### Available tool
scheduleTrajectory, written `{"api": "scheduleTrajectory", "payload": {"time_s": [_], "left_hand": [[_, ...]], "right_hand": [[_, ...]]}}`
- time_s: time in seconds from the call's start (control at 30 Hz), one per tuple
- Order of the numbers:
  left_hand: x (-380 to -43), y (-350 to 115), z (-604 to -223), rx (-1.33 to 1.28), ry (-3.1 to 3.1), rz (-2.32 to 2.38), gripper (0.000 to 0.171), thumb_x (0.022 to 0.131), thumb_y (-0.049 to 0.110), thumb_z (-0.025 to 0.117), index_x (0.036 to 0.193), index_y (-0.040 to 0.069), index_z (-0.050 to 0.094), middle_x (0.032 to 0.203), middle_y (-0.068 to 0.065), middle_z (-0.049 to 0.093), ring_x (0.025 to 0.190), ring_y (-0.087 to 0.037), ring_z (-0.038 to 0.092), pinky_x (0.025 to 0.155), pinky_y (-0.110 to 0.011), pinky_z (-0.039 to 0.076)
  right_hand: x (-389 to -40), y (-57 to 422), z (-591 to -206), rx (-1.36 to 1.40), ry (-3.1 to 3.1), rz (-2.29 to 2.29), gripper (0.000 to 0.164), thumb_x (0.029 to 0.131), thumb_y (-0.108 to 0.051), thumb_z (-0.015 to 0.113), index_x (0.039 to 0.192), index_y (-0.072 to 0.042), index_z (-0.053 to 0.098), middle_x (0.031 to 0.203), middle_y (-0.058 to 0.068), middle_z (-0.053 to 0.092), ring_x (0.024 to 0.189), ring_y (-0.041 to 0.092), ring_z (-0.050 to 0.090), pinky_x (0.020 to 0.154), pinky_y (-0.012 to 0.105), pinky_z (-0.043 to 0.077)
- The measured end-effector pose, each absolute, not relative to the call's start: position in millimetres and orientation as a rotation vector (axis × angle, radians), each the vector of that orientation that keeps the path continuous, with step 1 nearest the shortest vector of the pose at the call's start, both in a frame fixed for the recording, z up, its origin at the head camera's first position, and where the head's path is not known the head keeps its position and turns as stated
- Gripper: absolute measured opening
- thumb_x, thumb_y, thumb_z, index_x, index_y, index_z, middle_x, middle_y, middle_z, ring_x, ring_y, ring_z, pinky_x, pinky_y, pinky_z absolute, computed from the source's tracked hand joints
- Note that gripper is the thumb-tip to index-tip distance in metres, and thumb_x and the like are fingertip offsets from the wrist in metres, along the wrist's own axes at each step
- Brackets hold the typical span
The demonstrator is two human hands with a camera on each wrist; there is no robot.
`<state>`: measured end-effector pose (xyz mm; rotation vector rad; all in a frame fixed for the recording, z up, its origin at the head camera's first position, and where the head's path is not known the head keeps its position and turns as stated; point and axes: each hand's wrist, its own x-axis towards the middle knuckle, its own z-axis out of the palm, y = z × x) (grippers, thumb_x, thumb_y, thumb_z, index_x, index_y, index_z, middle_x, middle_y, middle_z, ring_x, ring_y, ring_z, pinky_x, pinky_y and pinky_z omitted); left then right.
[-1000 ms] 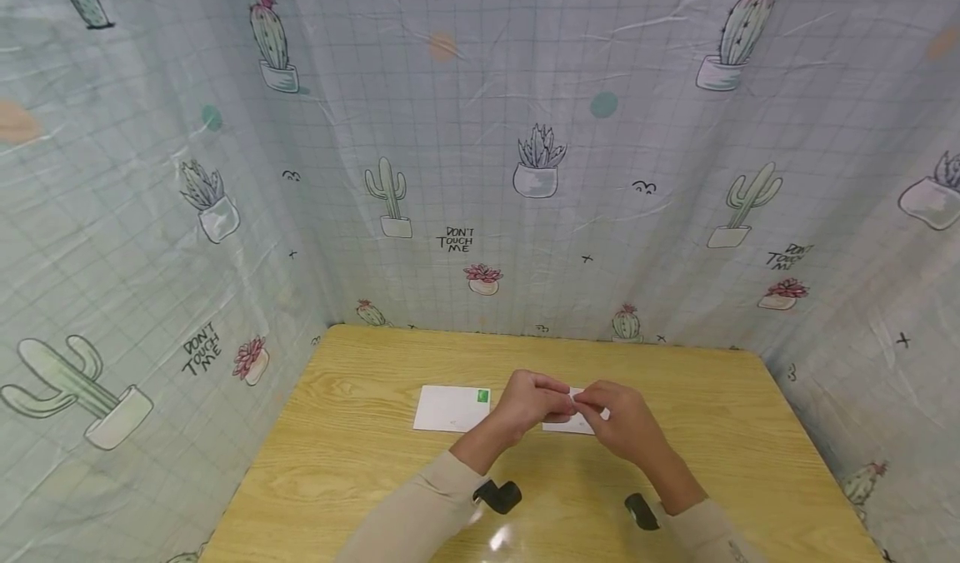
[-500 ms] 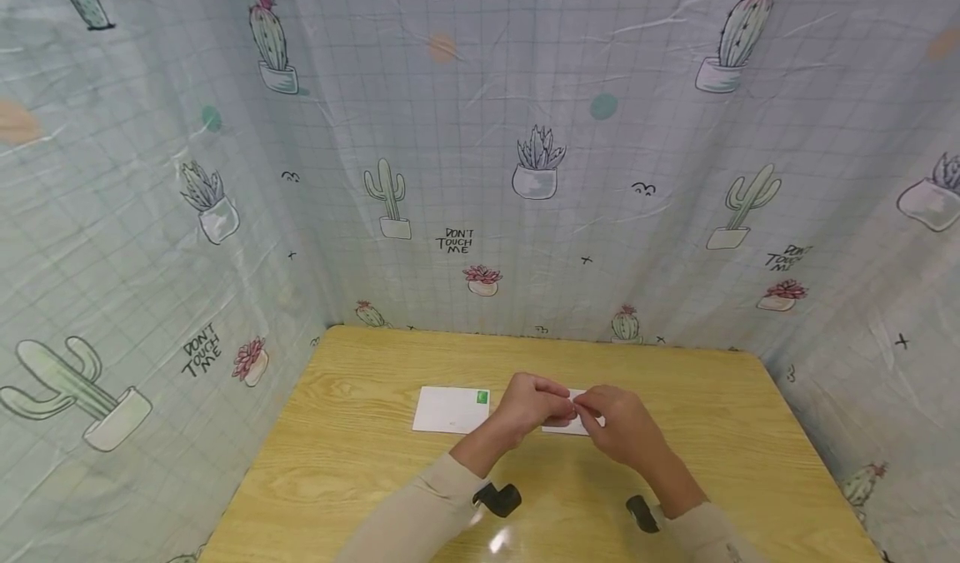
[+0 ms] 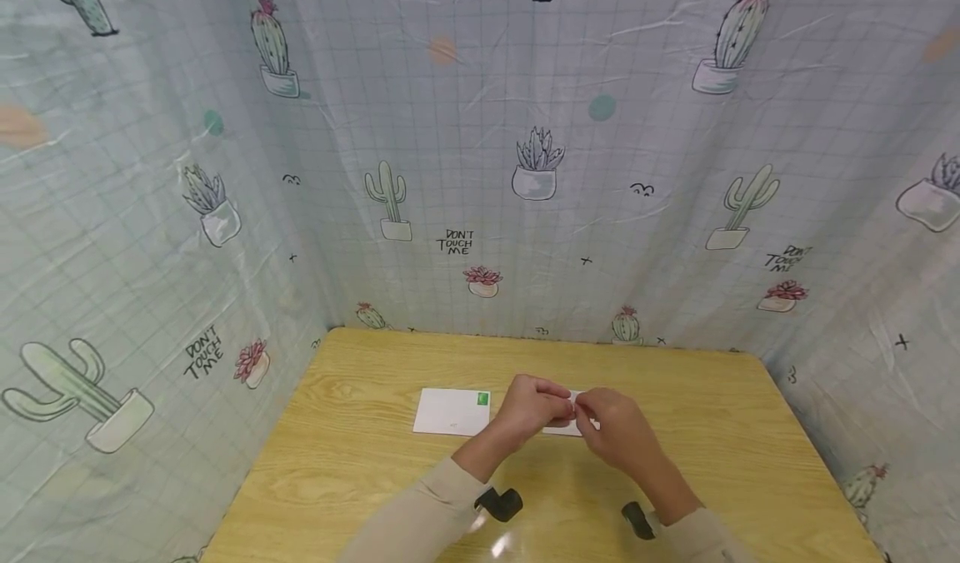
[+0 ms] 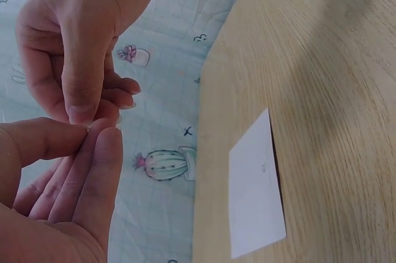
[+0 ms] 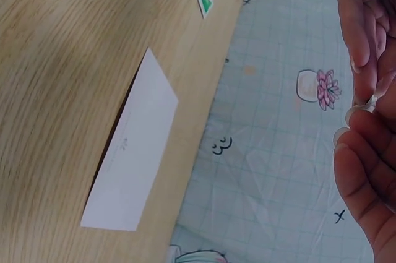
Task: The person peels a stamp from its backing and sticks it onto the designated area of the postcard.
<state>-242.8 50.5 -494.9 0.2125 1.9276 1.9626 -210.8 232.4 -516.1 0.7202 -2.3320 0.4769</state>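
Note:
Above the table, the fingertips of my left hand [image 3: 531, 405] and right hand [image 3: 617, 426] meet. Between them they pinch a small whitish piece [image 5: 369, 103], almost wholly covered by the fingers; its kind cannot be made out. Below the hands lies a white envelope [image 3: 561, 430], partly hidden in the head view. The left wrist view shows that same envelope [image 4: 257, 195] flat on the wood, with faint small print and no stamp visible on it. To the left, a second white envelope [image 3: 450, 411] bears a green stamp [image 3: 482, 398] in its upper right corner.
The wood-grain table [image 3: 360, 455] ends at a cactus-print curtain [image 3: 480, 213], which rises at the back and both sides. Black wrist straps with camera mounts [image 3: 501, 505] sit at both sleeves.
My right hand has turned slightly and shifted a little left and down, covering more of the right envelope. My left hand stays nearly still, and both envelopes lie where they were.

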Motion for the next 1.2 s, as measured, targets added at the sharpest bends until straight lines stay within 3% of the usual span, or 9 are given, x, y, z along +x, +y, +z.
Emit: {"api": "scheduleTrajectory", "payload": {"time_s": [0.4,0.63,1.03,1.2], "left_hand": [[-244.2,49.9,-496.7,0.268,1.902,1.984,0.024,0.094,0.005,0.074,0.114,-0.009,0.074,0.102,-0.017,0.08,0.088,-0.018,0.079,0.081,-0.034,0.065],[-242.4,50.1,-497.0,0.272,1.887,2.017,0.02,0.095,0.007,0.074,0.111,-0.005,0.076,0.103,-0.013,0.08,0.088,-0.016,0.078,0.083,-0.034,0.065],[-241.7,49.6,-497.1,0.223,1.791,2.11,0.021,0.097,0.007,0.073,0.114,-0.005,0.076,0.107,-0.018,0.08,0.093,-0.019,0.08,0.084,-0.033,0.064],[-241.6,49.4,-497.6,0.202,1.793,2.125,0.021,0.096,0.006,0.073,0.114,-0.005,0.076,0.106,-0.019,0.08,0.092,-0.02,0.08,0.083,-0.033,0.065]], "right_hand": [[-206.9,230.1,-510.6,0.516,-2.407,0.8,0.013,0.082,0.003,0.076,0.086,-0.009,0.074,0.074,-0.005,0.066,0.068,-0.001,0.052,0.058,0.02,0.049],[-210.8,225.5,-510.0,0.534,-2.345,0.69,0.012,0.083,0.001,0.075,0.084,-0.009,0.067,0.071,-0.005,0.059,0.064,0.001,0.047,0.056,0.02,0.045],[-214.6,227.0,-514.9,0.717,-2.241,0.513,0.018,0.083,0.004,0.08,0.093,-0.003,0.067,0.079,0.002,0.065,0.069,0.01,0.058,0.061,0.027,0.056],[-213.2,226.2,-512.3,0.708,-2.278,0.477,0.017,0.084,0.001,0.08,0.092,-0.004,0.066,0.077,0.0,0.062,0.068,0.008,0.054,0.06,0.026,0.053]]}}
